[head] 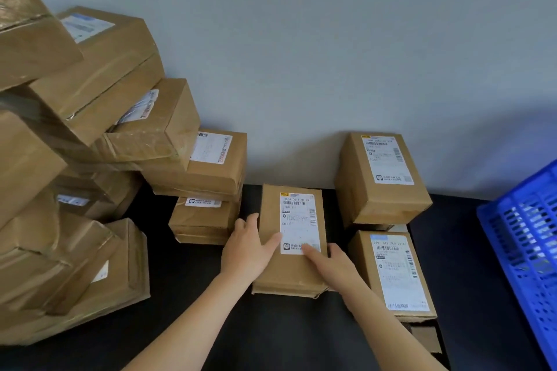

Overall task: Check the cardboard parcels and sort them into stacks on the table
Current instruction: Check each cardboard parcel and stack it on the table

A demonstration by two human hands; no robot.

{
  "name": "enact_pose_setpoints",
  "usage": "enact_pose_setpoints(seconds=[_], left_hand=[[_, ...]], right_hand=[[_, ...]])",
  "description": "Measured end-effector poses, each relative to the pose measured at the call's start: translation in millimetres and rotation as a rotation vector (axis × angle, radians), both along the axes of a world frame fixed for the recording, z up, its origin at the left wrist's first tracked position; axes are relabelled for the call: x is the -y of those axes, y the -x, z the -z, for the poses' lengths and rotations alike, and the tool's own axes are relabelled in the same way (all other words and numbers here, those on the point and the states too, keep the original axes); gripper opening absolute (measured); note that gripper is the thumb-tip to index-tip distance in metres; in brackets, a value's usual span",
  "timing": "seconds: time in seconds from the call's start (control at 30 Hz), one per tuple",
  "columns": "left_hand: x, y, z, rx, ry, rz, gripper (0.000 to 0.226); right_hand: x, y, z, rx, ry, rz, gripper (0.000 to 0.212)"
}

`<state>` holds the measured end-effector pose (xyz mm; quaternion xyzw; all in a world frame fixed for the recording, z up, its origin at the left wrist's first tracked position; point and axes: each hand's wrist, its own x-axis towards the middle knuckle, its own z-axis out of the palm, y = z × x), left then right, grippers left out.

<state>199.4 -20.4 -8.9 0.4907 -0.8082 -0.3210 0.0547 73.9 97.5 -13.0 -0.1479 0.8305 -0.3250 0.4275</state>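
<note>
My parcel: the middle parcel (pixel 291 238) lies flat on the black table (pixel 271 334), between the other boxes.
Which way it points: its long side runs away from me, toward the wall (pixel 301 39). Its short end is near me.
Top: the white label (pixel 298 220) faces up, and its long side runs the same way.
My left hand (pixel 247 247): it holds the left side, thumb on top.
My right hand (pixel 331 265): it holds the right side, one finger on the label.
Left of it: a small stack (pixel 211 184) and a big leaning pile (pixel 75 159).
Right of it: two parcels, a far one (pixel 379 178) and a near one (pixel 394 274).
Far right: a blue crate (pixel 524 238).
</note>
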Motion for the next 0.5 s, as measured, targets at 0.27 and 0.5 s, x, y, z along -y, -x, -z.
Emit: enact_pose_setpoints(seconds=[0.27, 0.5], left_hand=[[-21, -36, 11, -0.027, -0.101, -0.156, 0.067], [-18, -21, 16, -0.260, -0.395, -0.216, 0.081]], right_hand=[[-5, -17, 12, 0.013, -0.004, -0.129, 0.082], [7, -19, 16, 0.046, 0.117, -0.032, 0.077]])
